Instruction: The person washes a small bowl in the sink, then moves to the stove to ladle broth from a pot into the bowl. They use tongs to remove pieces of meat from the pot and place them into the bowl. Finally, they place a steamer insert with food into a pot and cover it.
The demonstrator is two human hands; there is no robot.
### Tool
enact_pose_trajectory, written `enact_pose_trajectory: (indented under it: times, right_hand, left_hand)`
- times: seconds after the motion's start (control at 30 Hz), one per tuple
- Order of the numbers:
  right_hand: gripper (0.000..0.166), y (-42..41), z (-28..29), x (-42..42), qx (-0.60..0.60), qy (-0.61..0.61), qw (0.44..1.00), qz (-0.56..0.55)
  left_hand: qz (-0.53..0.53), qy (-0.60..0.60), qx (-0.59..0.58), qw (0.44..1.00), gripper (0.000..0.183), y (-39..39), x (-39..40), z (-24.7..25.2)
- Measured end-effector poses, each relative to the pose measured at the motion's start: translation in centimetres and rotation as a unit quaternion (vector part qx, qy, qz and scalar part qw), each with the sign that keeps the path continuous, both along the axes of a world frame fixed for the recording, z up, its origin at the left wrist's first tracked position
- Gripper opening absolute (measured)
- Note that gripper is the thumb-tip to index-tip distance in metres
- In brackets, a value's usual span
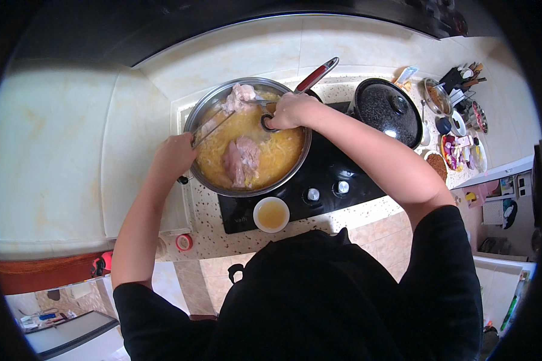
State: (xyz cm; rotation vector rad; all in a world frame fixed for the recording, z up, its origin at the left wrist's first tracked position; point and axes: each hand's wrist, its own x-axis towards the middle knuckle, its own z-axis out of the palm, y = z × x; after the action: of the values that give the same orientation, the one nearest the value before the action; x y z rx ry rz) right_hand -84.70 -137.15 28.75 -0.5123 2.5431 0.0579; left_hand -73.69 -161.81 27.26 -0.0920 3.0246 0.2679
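Note:
A wide steel pot on the black cooktop holds yellow broth with shreds in it. My left hand grips thin metal tongs at the pot's left rim, their tips close to a pale piece of meat. With my right hand I hold scissors by a dark finger loop, the blades at that same piece. A larger pinkish piece of meat lies lower in the broth. Behind my right hand sticks up a red utensil handle, its lower end hidden.
A white bowl of yellowish liquid stands at the cooktop's front edge, by the control knobs. Right of the pot is a lidded black speckled pot. Bowls and utensils crowd the right counter. A red tape roll lies front left.

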Motion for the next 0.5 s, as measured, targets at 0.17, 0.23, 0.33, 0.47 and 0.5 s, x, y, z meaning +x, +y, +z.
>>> enact_pose_trajectory:
  times: [0.17, 0.23, 0.33, 0.47, 0.5]
  right_hand:
    - [0.074, -0.8, -0.4, -0.5, -0.084, -0.023, 0.996, -0.027]
    - [0.077, -0.4, -0.5, -0.9, -0.137, -0.092, 0.985, -0.056]
    - [0.077, 0.8, -0.9, -1.4, -0.188, -0.064, 0.979, -0.047]
    - [0.078, 1.4, -1.0, -2.0, -0.2, -0.047, 0.978, -0.027]
    - [0.078, 1.4, -0.9, -2.0, -0.199, -0.033, 0.979, -0.017]
  left_hand:
    - [0.03, -0.061, 0.0, 0.998, 0.028, -0.3, 0.4, 1.8]
    - [0.066, -0.106, 0.033, 0.992, 0.036, -0.6, 1.1, 3.2]
    - [0.062, -0.057, 0.013, 0.996, 0.038, -0.4, 1.3, 4.4]
    - [0.025, -0.082, 0.049, 0.995, 0.039, 0.5, 0.2, 3.9]
    - [0.028, -0.073, 0.051, 0.996, 0.039, 0.7, -0.2, 3.4]
